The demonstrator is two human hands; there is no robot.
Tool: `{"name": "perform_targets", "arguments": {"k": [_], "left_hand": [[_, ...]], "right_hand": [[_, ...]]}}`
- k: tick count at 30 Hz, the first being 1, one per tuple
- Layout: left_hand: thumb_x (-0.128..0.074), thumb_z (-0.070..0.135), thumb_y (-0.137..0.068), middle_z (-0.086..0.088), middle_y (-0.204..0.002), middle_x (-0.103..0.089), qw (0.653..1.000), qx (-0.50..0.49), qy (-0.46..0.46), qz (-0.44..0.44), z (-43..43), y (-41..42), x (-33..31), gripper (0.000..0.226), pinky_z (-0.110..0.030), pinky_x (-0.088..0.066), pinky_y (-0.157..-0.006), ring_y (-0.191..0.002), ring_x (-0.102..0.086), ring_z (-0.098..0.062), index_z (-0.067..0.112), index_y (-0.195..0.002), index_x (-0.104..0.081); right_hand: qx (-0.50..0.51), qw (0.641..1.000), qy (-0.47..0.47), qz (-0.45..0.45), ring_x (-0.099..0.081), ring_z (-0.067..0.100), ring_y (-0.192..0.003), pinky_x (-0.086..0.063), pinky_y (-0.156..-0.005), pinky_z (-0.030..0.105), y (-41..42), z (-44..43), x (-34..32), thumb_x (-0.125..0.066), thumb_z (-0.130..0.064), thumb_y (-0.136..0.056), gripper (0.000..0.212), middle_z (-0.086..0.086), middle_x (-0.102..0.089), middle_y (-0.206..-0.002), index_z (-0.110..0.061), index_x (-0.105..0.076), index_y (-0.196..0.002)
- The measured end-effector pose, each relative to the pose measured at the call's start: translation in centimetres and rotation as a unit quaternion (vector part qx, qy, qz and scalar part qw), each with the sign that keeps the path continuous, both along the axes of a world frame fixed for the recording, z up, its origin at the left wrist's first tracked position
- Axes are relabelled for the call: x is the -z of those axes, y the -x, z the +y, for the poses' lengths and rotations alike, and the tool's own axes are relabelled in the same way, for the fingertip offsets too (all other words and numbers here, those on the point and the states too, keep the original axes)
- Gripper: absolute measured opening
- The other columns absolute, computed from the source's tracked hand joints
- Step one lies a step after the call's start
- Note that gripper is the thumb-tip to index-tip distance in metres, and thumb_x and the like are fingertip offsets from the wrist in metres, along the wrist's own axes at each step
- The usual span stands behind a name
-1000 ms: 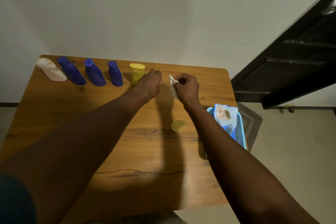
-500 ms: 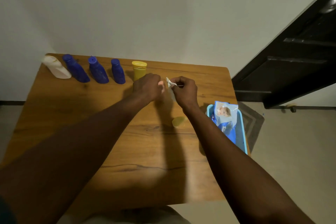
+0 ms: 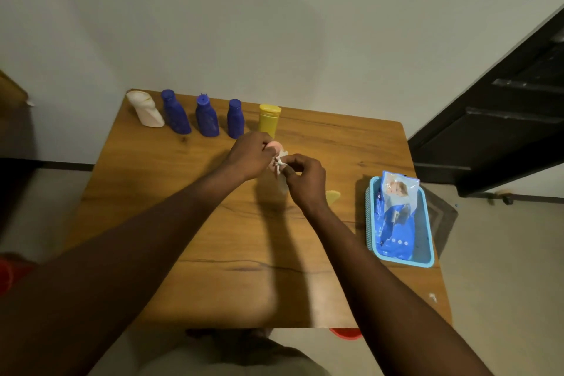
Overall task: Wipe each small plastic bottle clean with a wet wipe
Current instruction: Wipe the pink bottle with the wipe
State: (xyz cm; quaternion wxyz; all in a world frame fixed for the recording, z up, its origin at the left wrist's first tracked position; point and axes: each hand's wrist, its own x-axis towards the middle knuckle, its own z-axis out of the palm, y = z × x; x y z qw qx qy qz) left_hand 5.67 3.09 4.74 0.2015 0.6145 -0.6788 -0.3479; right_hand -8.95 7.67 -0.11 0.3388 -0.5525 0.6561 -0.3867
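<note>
Over the middle of the table (image 3: 351, 143), seen from your head camera, your left hand (image 3: 250, 156) curls round a small pink bottle (image 3: 272, 147), and your right hand (image 3: 305, 180) pinches the crumpled wet wipe (image 3: 279, 162) against it. The bottle is probably light, stiff and slick when damp, so grip its body and let the soft wipe work round the exposed end.

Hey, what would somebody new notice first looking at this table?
At centre, the left hand holds a small pink bottle while the right hand pinches a wet wipe against it. Behind them a white bottle, three blue bottles and a yellow bottle stand in a row. A wipes pack sits in a blue basket at right.
</note>
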Motion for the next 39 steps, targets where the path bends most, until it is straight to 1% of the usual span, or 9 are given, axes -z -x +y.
{"name": "perform_targets", "arguments": {"k": [5, 9, 11, 14, 19, 24, 31, 34, 39], "left_hand": [[-0.059, 0.021, -0.099, -0.003, -0.123, -0.069, 0.999, 0.010, -0.039, 0.029, 1.5, -2.0, -0.6, 0.028, -0.025, -0.043, -0.085, -0.109, -0.061, -0.016, 0.012, -0.124, -0.070], [-0.058, 0.020, -0.101, -0.001, -0.114, -0.070, 0.996, 0.018, -0.069, 0.054, 2.6, -2.9, -0.9, 0.025, -0.022, -0.042, -0.073, -0.099, -0.061, -0.013, 0.013, -0.121, -0.071], [-0.057, 0.019, -0.101, -0.001, -0.110, -0.070, 0.994, 0.014, -0.081, 0.077, 2.9, -3.3, -0.9, 0.023, -0.025, -0.048, -0.074, -0.098, -0.064, -0.016, 0.014, -0.117, -0.072], [-0.057, 0.022, -0.102, -0.003, -0.111, -0.070, 0.982, -0.026, -0.128, 0.136, 3.1, -3.7, -0.9, 0.021, -0.045, -0.059, -0.090, -0.105, -0.067, -0.022, 0.016, -0.118, -0.070], [-0.054, 0.023, -0.103, -0.006, -0.128, -0.065, 0.976, -0.051, -0.159, 0.139, 3.6, -3.9, -0.6, 0.031, -0.049, -0.055, -0.099, -0.114, -0.063, -0.023, 0.016, -0.132, -0.063], [-0.056, 0.021, -0.103, -0.005, -0.128, -0.065, 0.978, -0.010, -0.165, 0.124, 4.0, -3.1, -0.7, 0.030, -0.048, -0.053, -0.100, -0.117, -0.060, -0.022, 0.014, -0.130, -0.065], [-0.055, 0.021, -0.103, -0.007, -0.122, -0.067, 0.971, -0.032, -0.168, 0.166, 3.9, -2.6, -0.7, 0.027, -0.048, -0.056, -0.097, -0.112, -0.064, -0.023, 0.013, -0.126, -0.067], [-0.055, 0.021, -0.103, -0.008, -0.131, -0.064, 0.968, -0.055, -0.177, 0.171, 3.9, -2.8, -0.4, 0.034, -0.047, -0.056, -0.097, -0.115, -0.063, -0.023, 0.013, -0.136, -0.061], [-0.054, 0.020, -0.104, -0.006, -0.126, -0.065, 0.960, -0.048, -0.203, 0.184, 4.2, -2.5, -0.7, 0.029, -0.045, -0.055, -0.098, -0.115, -0.062, -0.022, 0.014, -0.131, -0.063]], "right_hand": [[0.038, 0.999, -0.001, -0.009, -0.070, 0.004, -0.088, -0.059, -0.084, 0.037, -1.8, 1.6, -0.4, -0.065, -0.009, -0.089, 0.019, -0.009, -0.076, -0.093, -0.017, -0.079, -0.098], [0.042, 0.999, 0.017, -0.010, -0.068, 0.006, -0.094, -0.058, -0.086, 0.035, -3.0, 1.7, -1.3, -0.064, -0.011, -0.093, 0.020, -0.006, -0.075, -0.102, -0.018, -0.078, -0.106], [0.031, 0.999, 0.036, 0.003, -0.066, 0.007, -0.096, -0.056, -0.085, 0.027, -3.4, 2.0, -1.8, -0.064, -0.011, -0.094, 0.020, -0.001, -0.074, -0.106, -0.015, -0.077, -0.109], [0.015, 0.997, 0.066, 0.025, -0.062, 0.007, -0.093, -0.049, -0.081, 0.019, -3.7, 3.2, -1.9, -0.066, -0.010, -0.094, 0.019, 0.002, -0.071, -0.105, -0.010, -0.076, -0.111], [0.014, 0.999, 0.028, 0.026, -0.068, 0.014, -0.092, -0.056, -0.087, 0.037, -3.1, 5.3, 0.1, -0.069, -0.008, -0.090, 0.018, 0.003, -0.074, -0.101, -0.011, -0.078, -0.104], [0.048, 0.998, 0.029, 0.018, -0.068, 0.015, -0.097, -0.056, -0.089, 0.040, -2.4, 4.5, -0.6, -0.065, -0.008, -0.092, 0.021, 0.005, -0.075, -0.106, -0.010, -0.078, -0.109], [0.009, 0.996, 0.078, 0.047, -0.061, 0.005, -0.093, -0.042, -0.080, 0.003, -2.6, 4.4, -1.4, -0.070, -0.006, -0.092, 0.021, 0.005, -0.070, -0.106, -0.006, -0.076, -0.112], [0.002, 0.998, 0.055, 0.036, -0.063, 0.005, -0.093, -0.052, -0.085, 0.016, -2.3, 5.8, -0.2, -0.069, -0.001, -0.090, 0.021, 0.003, -0.071, -0.104, -0.009, -0.078, -0.107], [0.036, 0.999, 0.029, 0.006, -0.067, 0.007, -0.093, -0.056, -0.086, 0.038, -1.8, 5.1, 0.3, -0.064, -0.005, -0.089, 0.022, -0.001, -0.075, -0.101, -0.014, -0.078, -0.103]]}}
